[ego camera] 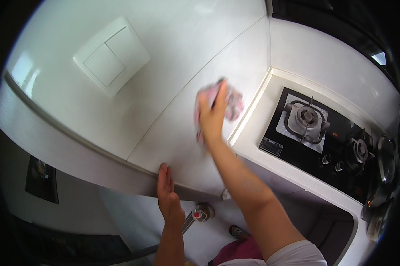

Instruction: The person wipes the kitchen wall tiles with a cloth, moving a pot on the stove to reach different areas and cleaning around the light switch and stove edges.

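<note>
My right hand [215,116] presses a crumpled pink patterned cloth [234,103] against the white tiled wall [173,133], just left of the counter corner. Motion blurs both the hand and the cloth. Lower down, my left hand [169,196] rests flat with its fingers together along the trim at the wall's edge [120,169], holding nothing. Above and left of my hands, a white double wall switch [111,57] is set in the tile. A thin grout line runs diagonally between the switch and the cloth.
On the pale countertop [249,133] to the right sits a black gas hob [299,156] with two burners. A glass lid [386,159] and pans crowd its far right end. A plastic jug with a red cap [201,214] stands on the floor. A dark range hood [333,23] hangs above.
</note>
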`<action>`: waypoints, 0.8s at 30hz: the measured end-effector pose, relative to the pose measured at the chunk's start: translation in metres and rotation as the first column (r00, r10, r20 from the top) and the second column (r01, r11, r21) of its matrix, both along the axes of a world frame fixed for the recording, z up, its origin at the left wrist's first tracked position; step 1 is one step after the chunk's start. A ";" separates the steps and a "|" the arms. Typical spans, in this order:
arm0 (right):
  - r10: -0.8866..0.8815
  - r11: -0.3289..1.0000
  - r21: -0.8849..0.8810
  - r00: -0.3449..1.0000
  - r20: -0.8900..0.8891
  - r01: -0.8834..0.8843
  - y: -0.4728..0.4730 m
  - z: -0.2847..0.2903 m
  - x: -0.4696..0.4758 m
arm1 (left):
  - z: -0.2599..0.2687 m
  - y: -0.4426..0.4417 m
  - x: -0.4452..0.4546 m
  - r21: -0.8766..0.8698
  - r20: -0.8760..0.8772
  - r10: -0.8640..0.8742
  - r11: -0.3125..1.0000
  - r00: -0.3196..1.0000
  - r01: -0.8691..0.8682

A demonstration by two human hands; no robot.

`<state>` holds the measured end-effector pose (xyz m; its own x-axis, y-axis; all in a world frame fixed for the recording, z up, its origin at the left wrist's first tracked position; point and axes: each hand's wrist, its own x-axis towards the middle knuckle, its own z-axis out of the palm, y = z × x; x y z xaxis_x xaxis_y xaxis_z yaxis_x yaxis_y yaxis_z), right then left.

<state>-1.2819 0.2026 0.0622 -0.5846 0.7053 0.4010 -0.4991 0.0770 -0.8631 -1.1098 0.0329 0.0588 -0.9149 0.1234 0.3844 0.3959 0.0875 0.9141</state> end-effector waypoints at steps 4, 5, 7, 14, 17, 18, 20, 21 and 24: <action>0.050 0.976 -0.205 0.992 -0.119 -0.073 0.024 0.022 -0.008 | 0.001 0.004 -0.001 0.009 -0.004 -0.016 1.000 1.000 0.016; 0.092 0.983 -0.144 0.981 -0.169 -0.117 0.011 0.009 0.000 | 0.000 0.002 -0.001 0.012 -0.003 -0.009 1.000 1.000 0.009; 0.103 0.995 0.008 0.986 -0.128 -0.103 -0.028 -0.029 0.033 | 0.001 0.000 -0.001 0.010 -0.004 -0.007 1.000 1.000 0.007; 0.022 0.979 -0.202 0.996 -0.082 -0.038 -0.030 -0.003 0.036 | 0.002 0.002 -0.001 0.008 0.013 0.003 1.000 1.000 -0.004; 0.014 0.983 -0.184 0.996 -0.092 -0.031 -0.037 -0.008 0.041 | 0.002 0.003 0.001 0.022 0.012 0.018 1.000 1.000 -0.018; 0.028 0.984 -0.176 0.997 -0.076 -0.041 -0.039 -0.009 0.045 | 0.001 0.001 0.002 0.021 0.017 0.023 1.000 1.000 -0.023; 0.080 0.973 -0.215 0.996 -0.028 -0.084 -0.035 -0.005 0.046 | 0.001 0.001 0.000 0.029 0.015 0.022 0.999 1.000 -0.022; 0.075 0.973 -0.217 0.997 -0.017 -0.077 -0.033 -0.001 0.046 | 0.002 0.002 -0.001 0.024 0.017 0.015 1.000 1.000 -0.015; 0.081 0.966 -0.241 0.994 -0.080 -0.098 -0.031 -0.003 0.047 | -0.001 0.004 -0.003 0.049 0.014 -0.002 0.999 1.000 0.001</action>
